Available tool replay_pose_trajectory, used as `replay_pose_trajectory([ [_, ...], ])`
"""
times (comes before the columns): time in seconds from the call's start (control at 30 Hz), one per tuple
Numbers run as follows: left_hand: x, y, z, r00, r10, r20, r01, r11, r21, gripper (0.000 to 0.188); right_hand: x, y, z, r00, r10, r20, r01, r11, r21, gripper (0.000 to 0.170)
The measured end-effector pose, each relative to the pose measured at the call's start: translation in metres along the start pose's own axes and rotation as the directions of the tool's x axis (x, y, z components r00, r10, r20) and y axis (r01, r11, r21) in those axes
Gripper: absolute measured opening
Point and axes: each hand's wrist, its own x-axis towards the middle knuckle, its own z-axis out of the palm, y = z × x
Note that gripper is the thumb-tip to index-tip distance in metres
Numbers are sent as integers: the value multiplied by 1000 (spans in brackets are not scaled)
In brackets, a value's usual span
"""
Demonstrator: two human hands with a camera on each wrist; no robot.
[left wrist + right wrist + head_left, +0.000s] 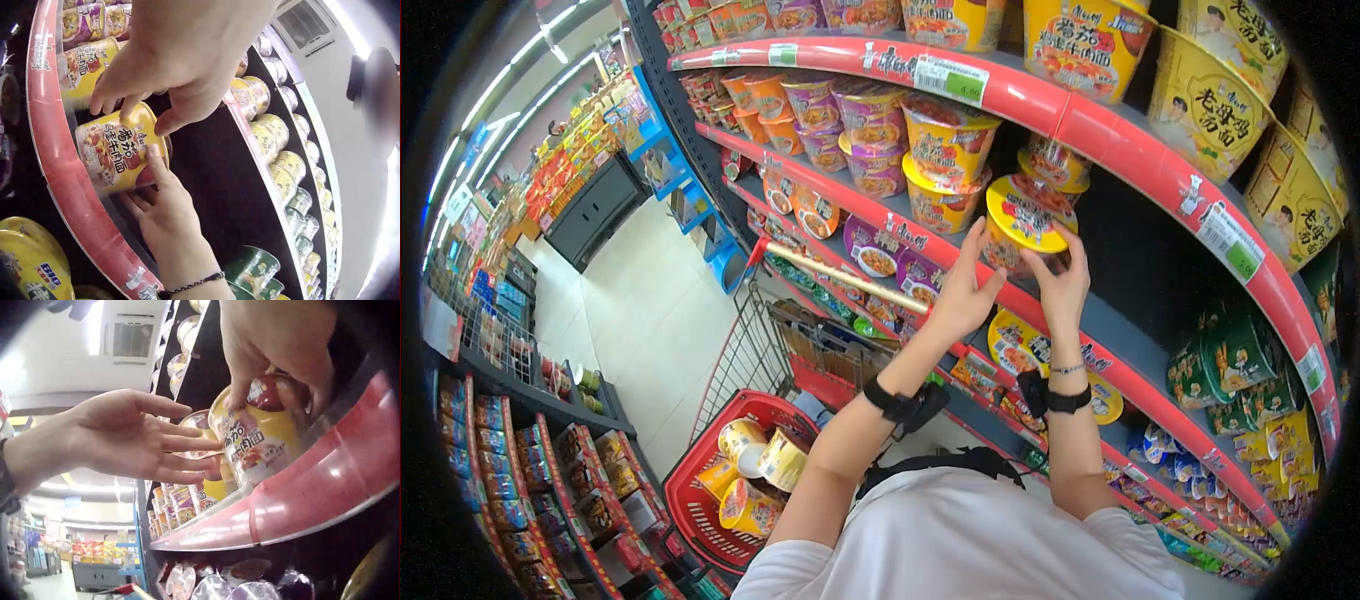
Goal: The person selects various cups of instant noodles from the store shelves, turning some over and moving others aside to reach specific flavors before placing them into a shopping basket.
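A yellow instant noodle tub [1028, 214] is tilted at the front edge of a shelf, its lid toward me. My right hand [1060, 288] grips it by the side, with the thumb on the printed wall in the left wrist view and the other fingers partly hidden behind. On the tub's other side is my left hand [962, 295], fingers extended and their tips right at the tub [253, 447]. Matching yellow tubs [945, 150] stand stacked just left of it, and another tub [1055, 160] sits behind it.
Red shelf rails [1100, 130] run above and below the hands. A cart [745, 350] with a red basket [690, 500] holding several noodle tubs [750, 508] stands at my left. Green tubs [1230, 355] are deeper on the shelf to the right. An aisle floor [630, 290] lies beyond the cart.
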Motion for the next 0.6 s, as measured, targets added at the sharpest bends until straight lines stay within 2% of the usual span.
replay_pose_trajectory([
  [0.03, -2, 4, 1, 1000, 12, -7, -12, 1000, 2, 66, -5, -5, -3, 999, 26, -27, -24, 997, 72, 59],
  [0.07, -9, 9, 0, 998, 53, 15, -53, 999, 12, 68, -12, -7, -7, 996, -25, -89, 32, 996, 80, 61],
  [0.1, -16, 17, -3, 995, 92, 34, -93, 995, 22, 69, -16, -12, -10, 990, -31, -135, 58, 978, 201, 59],
  [0.17, -27, 38, -10, 994, 111, -25, -108, 990, 95, 67, -22, -21, -17, 980, -108, -167, 163, 916, 366, 44],
  [0.2, -32, 45, -14, 985, 145, -92, -131, 981, 145, 66, -23, -24, -21, 982, -110, -153, 160, 914, 372, 44],
  [0.23, -37, 52, -19, 972, 178, -156, -146, 970, 196, 66, -24, -26, -26, 995, -50, -91, 82, 913, 400, 39],
  [0.27, -41, 61, -25, 967, 154, -202, -128, 983, 135, 64, -25, -26, -29, 1000, 11, -26, 1, 907, 422, 37],
  [0.3, -43, 62, -35, 962, 174, -211, -149, 980, 132, 63, -27, -21, -27, 1000, 14, -9, -9, 906, 423, 37],
  [0.37, -59, 73, -56, 976, 28, -217, -45, 996, -76, 62, -31, -10, -12, 985, 57, 165, -133, 856, 499, 55],
  [0.4, -69, 75, -67, 978, -35, -204, -12, 974, -227, 63, -37, -14, 4, 979, 77, 191, -173, 811, 558, 48],
  [0.43, -81, 84, -80, 973, -109, -201, 61, 971, -233, 66, -41, -18, 14, 971, 75, 227, -193, 803, 564, 48],
  [0.47, -95, 85, -91, 962, -137, -237, 97, 980, -172, 68, -47, -24, 24, 919, 24, 393, -227, 849, 477, 44],
  [0.5, -111, 86, -102, 947, -164, -277, 138, 984, -112, 70, -52, -32, 34, 833, -18, 552, -238, 890, 388, 40],
  [0.53, -128, 86, -113, 931, -173, -322, 147, 984, -104, 70, -59, -45, 47, 772, -19, 636, -292, 877, 381, 34],
  [0.57, -145, 85, -124, 903, -236, -358, 206, 971, -121, 72, -65, -61, 60, 740, -31, 672, -312, 869, 384, 34],
  [0.6, -163, 83, -133, 869, -298, -395, 262, 954, -144, 75, -72, -79, 75, 666, -42, 745, -295, 902, 316, 35],
])
